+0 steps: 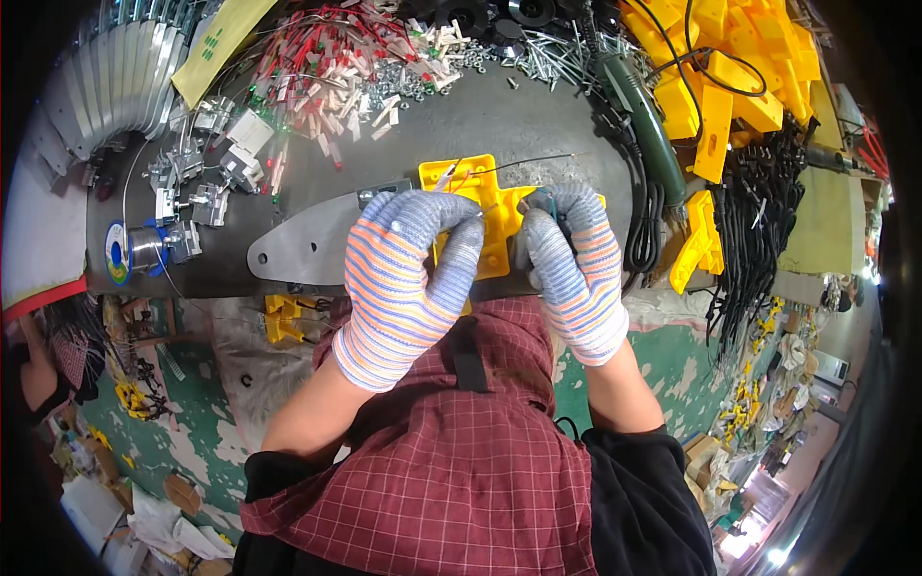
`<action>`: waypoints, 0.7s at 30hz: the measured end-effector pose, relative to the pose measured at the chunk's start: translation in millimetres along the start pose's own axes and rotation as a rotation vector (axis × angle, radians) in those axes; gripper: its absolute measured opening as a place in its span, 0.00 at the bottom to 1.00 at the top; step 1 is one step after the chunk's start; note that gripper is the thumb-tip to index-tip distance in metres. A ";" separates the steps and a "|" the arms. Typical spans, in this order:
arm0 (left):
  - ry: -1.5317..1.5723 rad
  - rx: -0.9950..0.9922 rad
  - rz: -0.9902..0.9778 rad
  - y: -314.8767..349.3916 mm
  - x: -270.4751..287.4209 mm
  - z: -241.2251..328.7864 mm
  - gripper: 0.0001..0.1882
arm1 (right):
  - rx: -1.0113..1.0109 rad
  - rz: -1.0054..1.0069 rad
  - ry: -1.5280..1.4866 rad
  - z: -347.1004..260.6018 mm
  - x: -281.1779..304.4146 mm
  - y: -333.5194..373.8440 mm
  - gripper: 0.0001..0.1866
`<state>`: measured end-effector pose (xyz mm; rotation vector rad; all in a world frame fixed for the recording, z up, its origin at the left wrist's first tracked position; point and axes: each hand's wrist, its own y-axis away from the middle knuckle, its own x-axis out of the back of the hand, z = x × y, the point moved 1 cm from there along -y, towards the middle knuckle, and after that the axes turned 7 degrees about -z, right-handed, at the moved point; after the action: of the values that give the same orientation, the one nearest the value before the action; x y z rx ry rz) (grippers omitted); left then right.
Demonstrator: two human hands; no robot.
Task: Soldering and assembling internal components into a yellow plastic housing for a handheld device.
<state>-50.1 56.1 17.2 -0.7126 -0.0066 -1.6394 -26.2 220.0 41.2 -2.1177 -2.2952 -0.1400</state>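
- Head view: the yellow housing point(499, 230) lies on the bench point(432, 125) before the person, in the middle, its hollow side up between the two hands.
- The left hand point(413, 259), in a striped glove, is over the housing's left side, thumb and forefinger pinching what looks like a thin wire point(488, 208).
- The right hand point(576, 264), gloved alike, is over the right side, fingers curled toward the thumb; whether they grip anything, I cannot tell.
- A dark lead point(538, 158) sticks out above the housing toward the right.
- A grey plate point(303, 245), tapered to a rounded end, points left, its other end behind the left hand.
- Farther left are a solder spool point(119, 252) and a group of metal parts point(192, 178).
- Beyond, at the far side, lie a heap of red and white parts point(327, 67), small nuts point(403, 79) and long screws point(552, 53).
- To the right lie a green tool point(639, 125), a coiled black cord point(645, 230), a pile of yellow pieces point(759, 77) and a bundle of black cables point(759, 202).
- A dark red checked apron point(451, 413) covers the person's front.
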 end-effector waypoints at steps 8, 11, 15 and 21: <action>0.012 -0.048 -0.002 0.4 0.7 -1.0 0.07 | -0.291 -0.085 -0.149 -10.1 0.2 -6.0 0.09; 0.005 -0.057 -0.005 0.7 0.3 -2.7 0.08 | -0.386 -0.124 -0.156 -17.5 3.6 -6.4 0.09; -0.024 -0.077 -0.006 1.2 0.6 -3.4 0.08 | -0.333 -0.116 -0.161 -12.3 1.2 -5.3 0.09; -0.027 -0.065 -0.018 -1.0 1.3 -2.7 0.09 | -0.304 -0.081 -0.123 -12.2 -1.8 -6.4 0.09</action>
<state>-52.2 54.2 16.0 -0.7867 0.0213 -1.6530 -33.1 216.8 52.8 -2.2221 -2.5769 -0.3949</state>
